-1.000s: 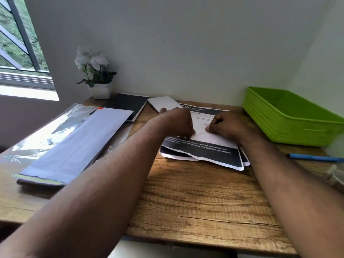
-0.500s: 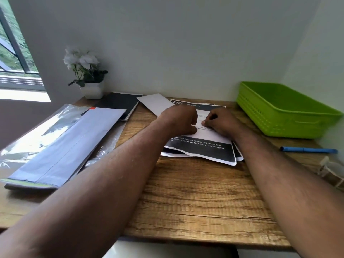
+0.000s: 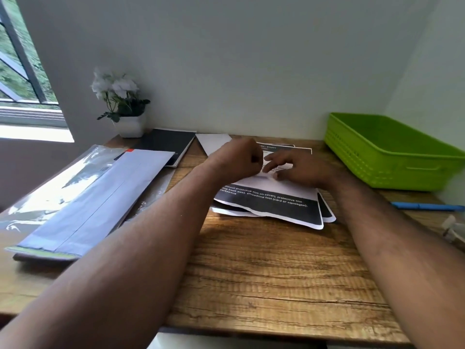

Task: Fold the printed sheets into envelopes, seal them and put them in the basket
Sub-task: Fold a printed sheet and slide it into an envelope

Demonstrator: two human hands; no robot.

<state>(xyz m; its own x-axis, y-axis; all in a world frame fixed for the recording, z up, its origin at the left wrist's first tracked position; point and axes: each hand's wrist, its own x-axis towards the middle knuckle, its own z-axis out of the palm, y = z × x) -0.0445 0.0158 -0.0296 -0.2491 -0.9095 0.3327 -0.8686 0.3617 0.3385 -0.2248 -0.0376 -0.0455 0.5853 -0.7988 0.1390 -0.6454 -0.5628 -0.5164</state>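
Wood-grain desk (image 3: 264, 268) carries the work; we find a stack of printed sheets (image 3: 274, 202) lying at its middle, black bands toward us, edges fanned and not squared. Both hands meet over the top sheet; the left hand (image 3: 239, 158) is curled into a loose fist at the paper, and we cannot tell whether it pinches a corner; the right hand (image 3: 294, 167) rests on the sheet with fingers spread and fairly straight, gripping nothing that we can see. A small raised flap of white paper shows between them; motion blur hides the detail. The green basket (image 3: 392, 157) stands well apart to the right against the wall, and nothing shows inside it from this angle. A white envelope (image 3: 214, 143) lies just behind the left hand, flat on the desk.

We judge the step in hand to be an early fold; no sheet looks sealed.

Risks noted: the loose stack may slide under the pressing hand, dragging a second sheet into the fold; a crease set while the sheets lie askew would run crooked and fit the envelope badly; the pen (image 3: 425, 206) lies near the right forearm and could be swept off the edge.
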